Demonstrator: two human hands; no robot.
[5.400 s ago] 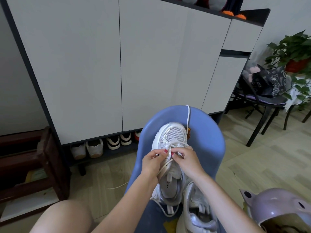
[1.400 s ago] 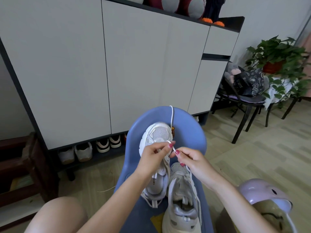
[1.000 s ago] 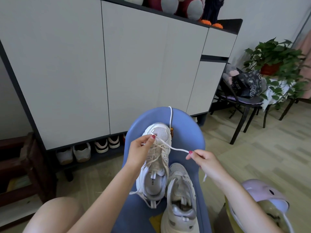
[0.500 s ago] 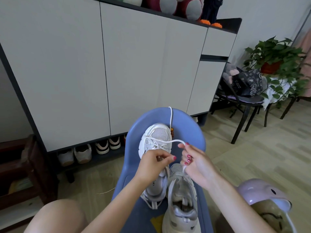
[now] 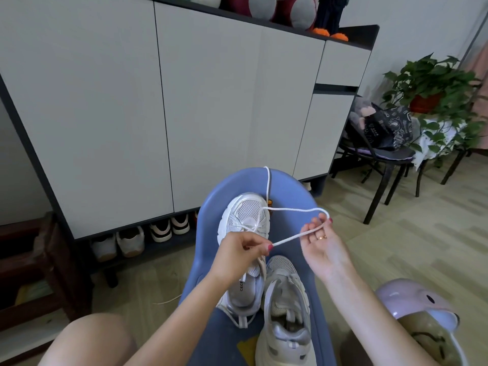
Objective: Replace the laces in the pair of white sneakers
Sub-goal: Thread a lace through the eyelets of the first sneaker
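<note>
Two hands apart now — right hand [image 5: 320, 243] opened, lace [image 5: 295, 210] looped wide

The only readable lettering is "CECE" (printed in dark capitals, running lengthwise) on the insole of the left white sneaker [image 5: 244, 270]. The print on the black patterned bag [image 5: 385, 128] is too small to read.
</note>
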